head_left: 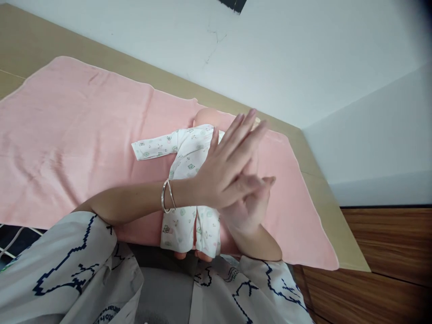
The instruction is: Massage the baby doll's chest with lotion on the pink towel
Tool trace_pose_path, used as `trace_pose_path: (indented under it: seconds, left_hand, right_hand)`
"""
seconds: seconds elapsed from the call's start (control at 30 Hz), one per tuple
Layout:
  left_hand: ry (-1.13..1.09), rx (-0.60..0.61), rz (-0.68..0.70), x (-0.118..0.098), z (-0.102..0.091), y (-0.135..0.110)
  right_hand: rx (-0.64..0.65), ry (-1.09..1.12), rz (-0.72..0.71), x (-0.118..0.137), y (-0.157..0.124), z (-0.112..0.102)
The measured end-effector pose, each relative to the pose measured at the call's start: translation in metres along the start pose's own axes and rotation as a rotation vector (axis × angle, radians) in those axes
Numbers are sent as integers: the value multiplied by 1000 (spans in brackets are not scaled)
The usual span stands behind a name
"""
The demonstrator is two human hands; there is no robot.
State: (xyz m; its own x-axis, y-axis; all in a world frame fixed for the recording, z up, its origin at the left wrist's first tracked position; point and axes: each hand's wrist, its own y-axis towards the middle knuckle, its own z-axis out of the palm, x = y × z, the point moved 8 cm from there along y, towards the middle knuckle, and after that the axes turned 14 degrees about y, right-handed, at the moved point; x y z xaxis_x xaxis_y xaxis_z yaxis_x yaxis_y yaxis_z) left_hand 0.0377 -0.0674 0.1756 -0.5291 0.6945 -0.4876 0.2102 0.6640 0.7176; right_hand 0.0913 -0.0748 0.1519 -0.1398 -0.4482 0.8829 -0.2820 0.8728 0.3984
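A doll [205, 116] lies on its back on a pink blanket [84, 117], its feet towards me. It wears a white printed bodysuit [189, 164] with long sleeves and legs; one sleeve stretches out to the left. Above the doll, my left hand [226, 168] is laid across my right hand, its fingers long and spread, holding nothing. A silver bangle circles the left wrist. Beneath it, my right hand [248, 211] is palm to palm with the left, slightly blurred. Its thumb sticks out to the right, while most of its fingers are covered. The doll's other arm is hidden behind my hands.
The blanket covers a tan table top [313, 193], whose edges show at the back and right. A white wall [270, 54] rises behind it. Brown wooden panels [391, 238] stand at the lower right. White wire bars [13, 240] show at the lower left.
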Motion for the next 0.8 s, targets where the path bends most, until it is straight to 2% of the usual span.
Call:
trace_pose_path:
  seconds: [0.07, 0.1, 0.2, 0.27, 0.37, 0.5, 0.63, 0.73, 0.8]
  left_hand:
    - [-49, 69, -151, 41, 26, 4]
    - [-27, 96, -248, 66, 39, 4]
    - [152, 104, -424, 133, 67, 1]
    - [304, 121, -440, 158, 76, -1]
    - [406, 111, -403, 169, 77, -5]
    - [414, 67, -397, 166, 74, -9]
    - [381, -12, -370, 163, 71, -9]
    - [363, -42, -373, 163, 68, -11]
    - [355, -68, -366, 162, 65, -13]
  right_hand:
    - [-70, 132, 12, -14, 13, -6]
    - [-80, 109, 35, -25, 20, -9]
    - [-21, -269, 133, -63, 41, -16]
    - [63, -405, 211, -92, 51, -20]
    - [193, -476, 231, -126, 62, -25]
    - [280, -488, 161, -148, 74, -33]
    - [203, -579, 271, -151, 74, -38]
    - [92, -688, 312, -137, 63, -30]
    - [72, -716, 286, -126, 58, -20]
